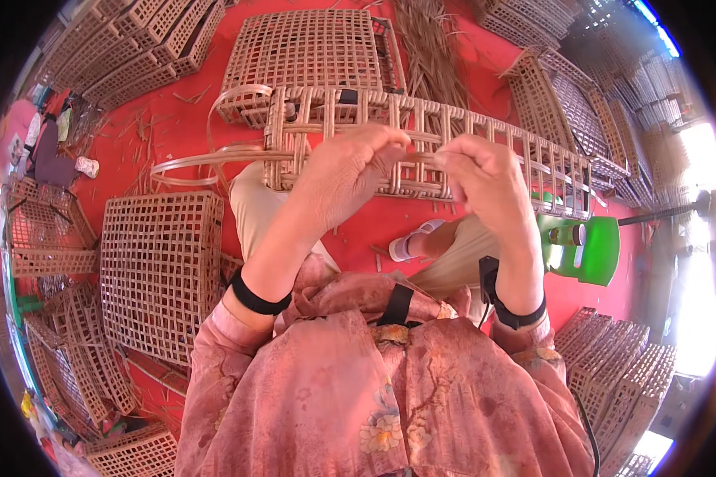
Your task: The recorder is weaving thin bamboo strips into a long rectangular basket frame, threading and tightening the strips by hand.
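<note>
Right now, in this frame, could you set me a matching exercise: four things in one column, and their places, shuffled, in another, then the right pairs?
Things
1. long tan woven lattice frame
2. bundle of loose brown flat strips
3. bright green plastic object
4. pink flower-patterned shirt

Places
A. right of the right hand
B. at the picture's top edge
C. filling the lower middle
D. directly behind both hands

Pairs: 1-D, 2-B, 3-A, 4-C
</note>
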Motion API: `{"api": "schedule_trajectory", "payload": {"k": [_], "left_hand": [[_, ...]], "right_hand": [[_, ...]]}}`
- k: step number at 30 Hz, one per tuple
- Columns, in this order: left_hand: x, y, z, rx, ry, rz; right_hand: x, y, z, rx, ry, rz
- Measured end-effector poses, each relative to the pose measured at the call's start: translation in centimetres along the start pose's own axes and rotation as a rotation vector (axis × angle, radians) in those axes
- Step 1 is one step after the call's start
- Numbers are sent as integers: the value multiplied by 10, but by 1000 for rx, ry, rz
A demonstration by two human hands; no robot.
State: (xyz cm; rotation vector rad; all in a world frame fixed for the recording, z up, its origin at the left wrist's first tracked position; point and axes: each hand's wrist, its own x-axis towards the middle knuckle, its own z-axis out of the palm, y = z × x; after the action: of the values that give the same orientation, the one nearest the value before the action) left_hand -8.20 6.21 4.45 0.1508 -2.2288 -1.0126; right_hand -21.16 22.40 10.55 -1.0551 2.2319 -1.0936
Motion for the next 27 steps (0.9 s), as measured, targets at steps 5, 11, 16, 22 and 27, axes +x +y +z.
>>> {"api": "schedule_trajectory", "payload": {"k": [5,11,16,22,27], "left_hand": [[-2,7,5,-241,26,-394],[0,16,13,70,-43,-380],[3,16,19,55,-15,-343],[18,23,41,31,11,-60],[29,30,59,-382,-169,-219]], "right_hand": [[8,22,0,-39,-11,-31],[39,50,6,-486,-114,-241],[40,48,-3,-317,-250,-315],[-11,27,-44,-97,49,-43],[-16,38,-58,18,67,180]]}}
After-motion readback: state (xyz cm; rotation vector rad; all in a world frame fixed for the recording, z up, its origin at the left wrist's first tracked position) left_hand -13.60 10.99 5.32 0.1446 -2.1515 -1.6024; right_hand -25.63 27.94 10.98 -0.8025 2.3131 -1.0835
